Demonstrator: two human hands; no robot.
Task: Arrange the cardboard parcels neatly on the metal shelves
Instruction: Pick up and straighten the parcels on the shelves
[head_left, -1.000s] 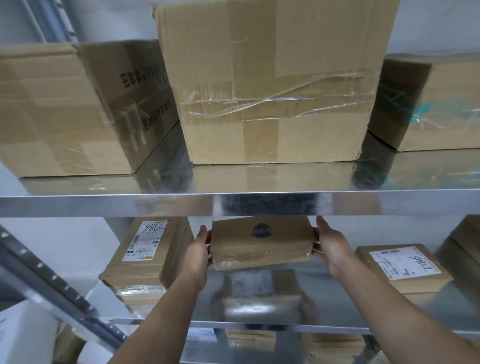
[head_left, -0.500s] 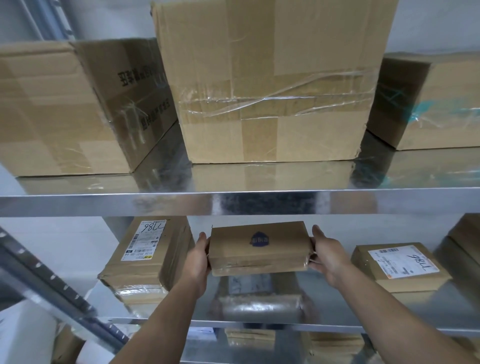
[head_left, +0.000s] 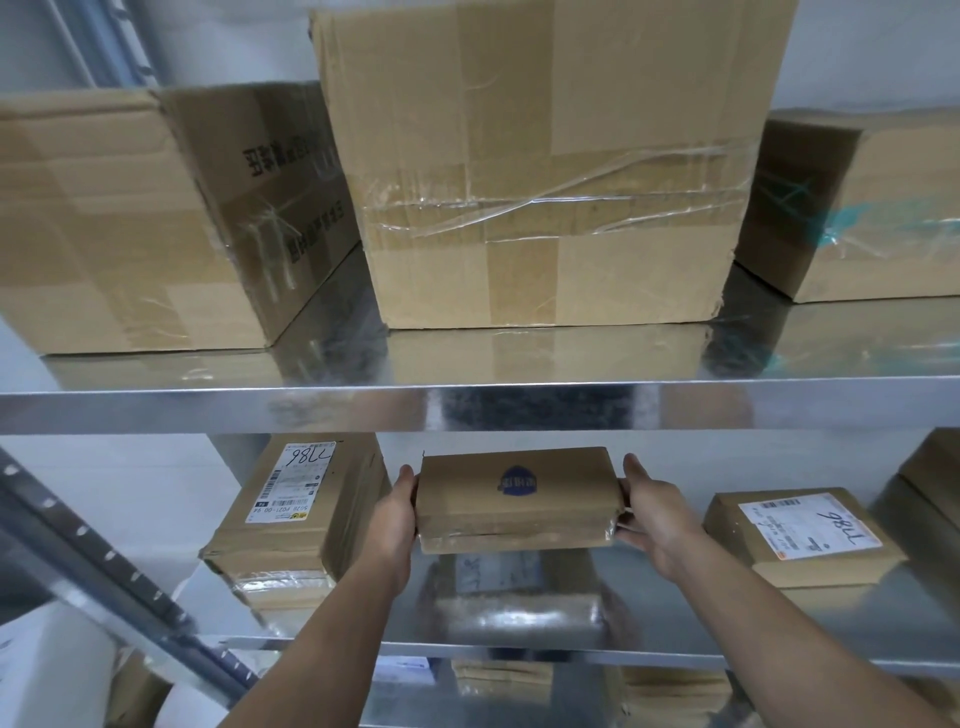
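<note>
A small flat cardboard parcel (head_left: 514, 499) with a round blue logo on top sits low over the middle metal shelf (head_left: 675, 613). Its bottom edge meets its own reflection, so it seems to touch the shelf. My left hand (head_left: 400, 512) grips its left end, and my right hand (head_left: 654, 512) grips its right end with the thumb over the top edge. A labelled parcel (head_left: 296, 509) lies to its left and another labelled parcel (head_left: 800, 535) to its right.
The upper shelf edge (head_left: 311, 410) hangs just above the held parcel. On it stand a big taped box (head_left: 545, 156), a left box (head_left: 130, 218) and a right box (head_left: 857, 208). A slanted metal post (head_left: 104, 566) crosses the lower left. More parcels (head_left: 498, 675) lie underneath.
Both hands have lowered the blue-logo parcel from just under the upper shelf down to the middle shelf surface. The gap to its reflection has closed.
</note>
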